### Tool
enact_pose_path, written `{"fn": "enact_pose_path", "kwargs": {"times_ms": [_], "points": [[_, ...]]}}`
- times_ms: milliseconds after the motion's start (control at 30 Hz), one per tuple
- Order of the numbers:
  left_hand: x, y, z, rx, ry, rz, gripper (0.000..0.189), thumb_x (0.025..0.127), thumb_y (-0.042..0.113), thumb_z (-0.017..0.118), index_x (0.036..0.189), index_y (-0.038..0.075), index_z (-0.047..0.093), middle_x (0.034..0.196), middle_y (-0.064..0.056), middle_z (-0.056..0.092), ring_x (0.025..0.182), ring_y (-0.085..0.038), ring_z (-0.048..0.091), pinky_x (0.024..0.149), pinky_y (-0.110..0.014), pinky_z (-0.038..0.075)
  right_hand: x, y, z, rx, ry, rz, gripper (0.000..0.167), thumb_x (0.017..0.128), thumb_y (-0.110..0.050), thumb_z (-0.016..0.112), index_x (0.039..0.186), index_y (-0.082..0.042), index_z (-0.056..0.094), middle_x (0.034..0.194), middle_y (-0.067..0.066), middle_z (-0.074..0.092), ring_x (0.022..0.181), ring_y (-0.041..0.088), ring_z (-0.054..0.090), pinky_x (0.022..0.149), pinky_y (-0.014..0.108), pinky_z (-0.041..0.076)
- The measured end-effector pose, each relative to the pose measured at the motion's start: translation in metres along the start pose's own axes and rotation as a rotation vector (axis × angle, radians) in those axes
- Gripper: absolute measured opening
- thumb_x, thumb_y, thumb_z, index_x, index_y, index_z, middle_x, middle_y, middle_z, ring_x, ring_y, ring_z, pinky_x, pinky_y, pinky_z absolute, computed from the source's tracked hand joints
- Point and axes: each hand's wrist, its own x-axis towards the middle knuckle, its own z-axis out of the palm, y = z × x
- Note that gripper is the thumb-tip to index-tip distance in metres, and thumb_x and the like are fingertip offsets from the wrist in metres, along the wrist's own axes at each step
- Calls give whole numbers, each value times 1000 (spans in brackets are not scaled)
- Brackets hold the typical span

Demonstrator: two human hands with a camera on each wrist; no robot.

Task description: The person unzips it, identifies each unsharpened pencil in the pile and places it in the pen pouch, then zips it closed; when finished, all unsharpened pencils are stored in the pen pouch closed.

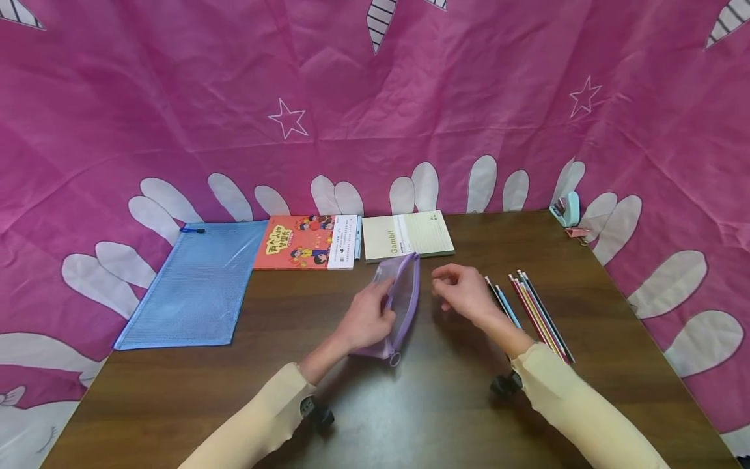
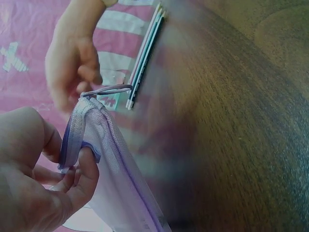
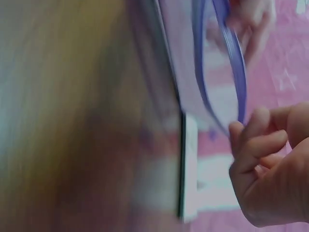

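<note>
My left hand (image 1: 366, 317) grips one side of a purple mesh zipper pouch (image 1: 412, 301), which stands on its edge with its mouth gaping to the right. In the left wrist view, thumb and fingers pinch the pouch's rim (image 2: 72, 145), and a ring pull hangs at the zipper's end. Just right of the pouch, apart from it, hovers my right hand (image 1: 465, 293), its fingers loosely bent around nothing. Beyond that hand lie several pencils (image 1: 541, 316) in a loose bundle, with a blue pencil (image 1: 508, 306) and a black one beside them, partly behind the right forearm.
A blue mesh zipper bag (image 1: 196, 286) lies flat at the left. Along the back are a red picture book (image 1: 299, 242), a cream notebook (image 1: 433, 234) and, far right, a light-blue stapler-like object (image 1: 566, 210) near a pink clip (image 1: 577, 232). Pink cloth hangs behind the table (image 1: 410, 417).
</note>
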Motion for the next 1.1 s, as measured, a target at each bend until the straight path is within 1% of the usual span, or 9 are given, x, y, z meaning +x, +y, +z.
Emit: {"fn": "enact_pose_path", "kwargs": {"times_ms": [167,267,367,433,500,633,900,1100], "points": [[1,2,0,-4,-11,-3,65,82,-3,61,145,-7,45,106,-15,59,87,-22,58,66,-27,54,-1,21,-56,-149,-67,-4,26,91,-8,64,111,9,65,80,17,70,52,17,61,49,30,51],[0,1,0,-11,-9,-3,65,81,-4,61,144,-6,46,104,-14,59,85,-22,58,64,-26,54,-5,35,-84,-249,-103,18,26,91,-9,64,109,10,65,76,13,69,54,18,64,51,32,53],[0,1,0,-6,3,13,65,79,-4,61,143,-7,47,101,-13,59,83,-21,57,62,-27,53,-10,49,-106,-351,-131,55,25,91,-12,66,105,9,66,72,8,67,54,19,65,53,34,54],[0,0,1,6,16,25,65,78,-5,61,142,-8,48,99,-13,59,81,-21,57,63,-27,53,-14,58,-117,-420,-142,55,23,90,-13,67,100,8,66,68,5,66,54,19,64,55,34,54],[0,0,1,21,28,37,65,77,-4,61,141,-9,49,97,-12,60,80,-21,56,64,-28,53,-17,64,-125,-465,-147,49,22,90,-13,68,97,8,66,63,3,64,53,19,64,56,35,53],[0,0,1,17,29,33,66,76,-5,61,141,-9,48,96,-12,59,79,-20,56,63,-27,52,-22,71,-133,-513,-161,35,18,88,-12,68,92,5,67,56,-1,62,52,17,64,58,37,50],[-1,0,0,3,18,15,67,77,-6,60,142,-8,47,97,-12,59,78,-20,56,60,-26,52,-21,75,-130,-551,-175,100,16,87,-13,70,90,2,66,57,-1,63,53,17,66,58,41,50],[-2,-1,0,-6,9,10,67,78,-6,60,144,-9,46,97,-12,58,79,-20,56,60,-26,52,-20,76,-127,-593,-186,141,23,87,-15,70,99,5,64,62,0,64,54,17,67,62,49,51]]}}
